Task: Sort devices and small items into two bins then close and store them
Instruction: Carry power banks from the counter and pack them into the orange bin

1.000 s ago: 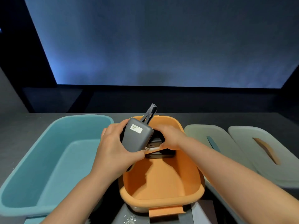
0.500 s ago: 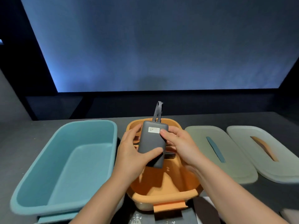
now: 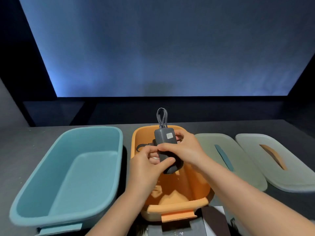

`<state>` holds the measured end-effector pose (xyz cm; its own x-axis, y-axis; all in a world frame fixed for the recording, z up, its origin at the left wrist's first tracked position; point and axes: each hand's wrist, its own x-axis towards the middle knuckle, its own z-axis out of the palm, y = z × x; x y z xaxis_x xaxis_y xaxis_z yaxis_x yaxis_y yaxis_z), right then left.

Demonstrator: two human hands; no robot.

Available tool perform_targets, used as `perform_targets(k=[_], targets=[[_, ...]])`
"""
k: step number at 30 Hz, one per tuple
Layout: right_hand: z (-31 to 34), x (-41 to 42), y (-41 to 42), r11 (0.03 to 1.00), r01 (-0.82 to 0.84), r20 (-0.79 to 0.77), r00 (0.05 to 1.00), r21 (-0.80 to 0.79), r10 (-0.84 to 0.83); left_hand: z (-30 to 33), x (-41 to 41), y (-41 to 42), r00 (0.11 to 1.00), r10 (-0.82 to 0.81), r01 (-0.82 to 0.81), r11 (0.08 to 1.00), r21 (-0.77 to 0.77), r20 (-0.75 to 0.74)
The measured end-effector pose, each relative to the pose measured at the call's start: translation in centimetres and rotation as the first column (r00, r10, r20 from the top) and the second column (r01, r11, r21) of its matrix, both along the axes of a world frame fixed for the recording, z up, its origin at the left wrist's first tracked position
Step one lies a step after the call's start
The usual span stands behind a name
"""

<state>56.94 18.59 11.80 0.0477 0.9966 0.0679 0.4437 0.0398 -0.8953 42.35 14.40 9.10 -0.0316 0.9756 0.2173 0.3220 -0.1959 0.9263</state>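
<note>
- Our left hand [image 3: 150, 165] sits at centre frame over the orange bin, fingers and thumb curled round the lower end of a grey power bank [image 3: 166, 143]; the thumb tip presses on its front face.
- Our right hand [image 3: 183, 149] comes in from the right and grips the same power bank from its right side, fingers wrapped over the upper edge and across the middle, so both hands are clamped on it together.
- The power bank stands nearly upright above the far half of the orange bin, a small pale label on its upper face, held clear of the bin floor.
- A grey cord loop [image 3: 162, 116] rises from the top of the power bank, just above the bin's far rim.
- Behind our left fingers lies another dark item [image 3: 144, 146] with a loop, inside the orange bin near its far left corner; we cannot tell what it is.
- The orange bin [image 3: 177, 206] stands at lower centre, open, its tab handle pointing toward us.
- The blue bin [image 3: 68, 169] stands just beside it on the left, open.
- To the right lie two pale lids flat on the dark table [image 3: 34, 135]: the nearer lid [image 3: 242, 171] with a blue slot handle, the farther lid [image 3: 296, 174] with an orange one, its left edge resting over the nearer lid.
</note>
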Motion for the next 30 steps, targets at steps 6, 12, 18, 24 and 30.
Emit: perform_targets(k=[6,12,18,24,30], targets=[[1.6,1.8,4.4,0.985,-0.162,0.567,0.817,0.055,0.103,-2.0,-3.5,-0.9,0.963,0.13,-0.108,0.989,0.1,-0.236],[0.7,1.3,8.3,0.931,-0.32,0.805,0.497,-0.177,0.324,-2.9,-3.7,-1.2,0.942,0.065,-0.043,0.996,0.074,-0.328],[-1.1,0.7,10.0,0.9,-0.394,0.801,0.47,-0.187,0.372,-2.9,-2.6,-0.7,0.927,0.022,0.013,0.996,0.091,-0.374],[-2.4,1.1,9.1,0.882,-0.445,0.787,0.485,-0.153,0.381,-3.3,-2.0,-0.7,0.908,0.021,0.025,0.994,0.105,-0.419],[-4.5,0.0,3.8,0.804,-0.538,0.857,0.51,0.254,0.07,-3.5,-2.1,-1.1,0.923,0.03,0.022,0.991,0.13,-0.383]])
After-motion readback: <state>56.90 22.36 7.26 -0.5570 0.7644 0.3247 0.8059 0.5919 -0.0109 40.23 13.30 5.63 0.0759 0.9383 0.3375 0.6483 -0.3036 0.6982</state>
